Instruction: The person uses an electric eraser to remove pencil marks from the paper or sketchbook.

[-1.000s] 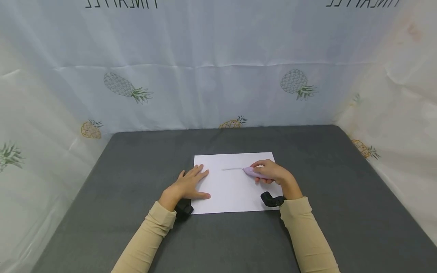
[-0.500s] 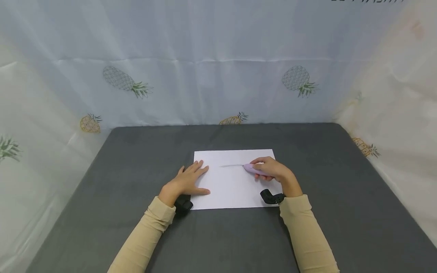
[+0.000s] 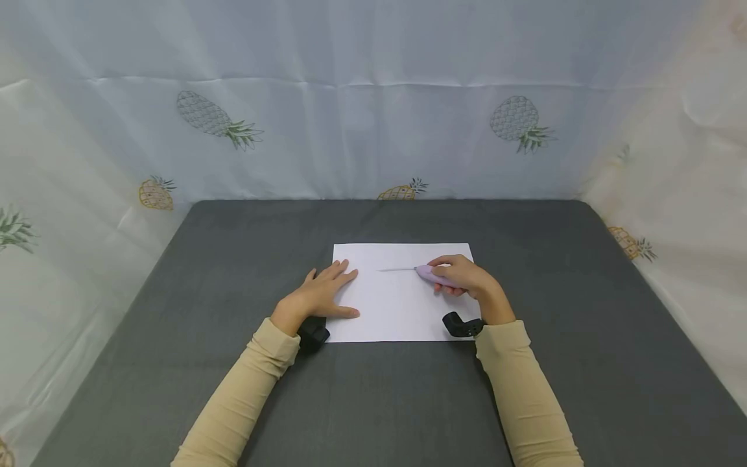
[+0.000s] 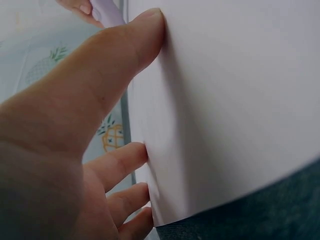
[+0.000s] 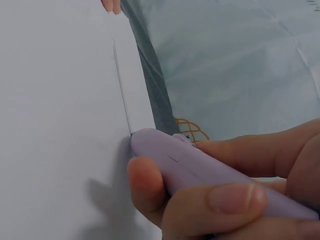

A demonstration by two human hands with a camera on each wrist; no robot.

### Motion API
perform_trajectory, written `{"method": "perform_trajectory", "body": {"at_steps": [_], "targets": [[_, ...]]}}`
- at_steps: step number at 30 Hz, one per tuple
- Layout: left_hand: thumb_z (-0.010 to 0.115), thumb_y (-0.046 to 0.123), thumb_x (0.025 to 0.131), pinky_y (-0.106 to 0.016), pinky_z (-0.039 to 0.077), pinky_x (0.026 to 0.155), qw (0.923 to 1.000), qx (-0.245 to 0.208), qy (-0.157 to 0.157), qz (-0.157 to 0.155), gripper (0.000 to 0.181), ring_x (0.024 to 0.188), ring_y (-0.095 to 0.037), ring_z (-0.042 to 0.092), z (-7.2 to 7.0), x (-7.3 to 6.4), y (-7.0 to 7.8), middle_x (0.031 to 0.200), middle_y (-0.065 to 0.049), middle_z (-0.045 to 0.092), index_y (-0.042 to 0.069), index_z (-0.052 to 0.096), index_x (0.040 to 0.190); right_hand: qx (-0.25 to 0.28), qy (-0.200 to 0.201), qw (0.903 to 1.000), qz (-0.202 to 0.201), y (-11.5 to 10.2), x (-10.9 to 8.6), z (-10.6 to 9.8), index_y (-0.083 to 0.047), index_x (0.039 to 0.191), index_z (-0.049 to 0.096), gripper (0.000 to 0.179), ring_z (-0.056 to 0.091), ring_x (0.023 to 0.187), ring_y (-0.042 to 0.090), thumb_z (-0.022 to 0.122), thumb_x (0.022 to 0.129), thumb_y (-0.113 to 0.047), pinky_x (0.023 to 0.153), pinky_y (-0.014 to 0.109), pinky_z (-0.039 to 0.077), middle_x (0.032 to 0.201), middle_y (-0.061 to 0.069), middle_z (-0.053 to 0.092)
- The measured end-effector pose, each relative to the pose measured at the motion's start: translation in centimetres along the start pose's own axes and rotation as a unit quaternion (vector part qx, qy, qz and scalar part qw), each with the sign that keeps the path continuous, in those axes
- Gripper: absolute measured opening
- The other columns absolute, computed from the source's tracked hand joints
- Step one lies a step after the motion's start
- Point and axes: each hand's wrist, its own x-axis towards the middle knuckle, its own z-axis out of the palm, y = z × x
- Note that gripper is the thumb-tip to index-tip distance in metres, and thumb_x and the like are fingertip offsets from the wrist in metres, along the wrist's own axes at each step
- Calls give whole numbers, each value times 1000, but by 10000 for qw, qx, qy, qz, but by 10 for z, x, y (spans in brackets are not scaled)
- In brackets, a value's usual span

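Observation:
A white sheet of paper (image 3: 397, 318) lies on the dark grey table. My left hand (image 3: 315, 298) presses on its left edge, fingers spread and thumb stretched out over the sheet. In my right hand (image 3: 469, 277) I grip a lilac utility knife (image 3: 430, 274), its nose on the paper's upper part. A small slider (image 5: 185, 139) shows on its body in the right wrist view, beside my fingers. From the nose a thin straight slit-like line (image 5: 120, 85) runs left across the sheet, near the far edge. The blade itself is hidden at the paper.
The dark grey tabletop (image 3: 373, 402) extends around the paper on all sides. Pale curtains with pineapple prints (image 3: 350, 143) hang behind it and at both sides. Black wrist cameras (image 3: 461, 325) sit under both wrists, close over the paper's lower corners.
The whole scene has shifted upward in the head view as the camera tilts down. Both hands, the utility knife and the line keep nearly the same places on the paper.

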Motion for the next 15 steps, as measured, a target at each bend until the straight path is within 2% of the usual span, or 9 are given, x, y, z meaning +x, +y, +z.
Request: {"method": "perform_trajectory", "body": {"at_steps": [6, 12, 15], "targets": [[66, 52, 85, -66, 7, 119, 10000, -18, -37, -28, 88, 154, -31, 8, -2, 1, 1, 165, -11, 10, 17, 24, 154, -148, 22, 9998, 115, -3, -1, -2, -1, 140, 43, 43, 41, 46, 4, 42, 101, -18, 45, 16, 32, 66, 0, 62], [67, 51, 85, -66, 6, 119, 9999, -30, -84, -82, 88, 154, -30, 8, -2, -1, 1, 165, -11, 10, 17, 24, 154, 41, -41, 10000, 36, -3, 0, 1, 0, 140, 42, 43, 42, 46, 3, 43, 101, -18, 45, 16, 33, 65, -2, 62], [67, 52, 85, -66, 6, 119, 10000, -40, -60, -50, 88, 154, -30, 8, -2, -1, 1, 165, -11, 10, 17, 24, 154, -23, -18, 10000, 59, -3, -1, 1, 0, 139, 43, 43, 41, 46, 4, 43, 101, -18, 45, 16, 32, 65, -1, 61]]}}
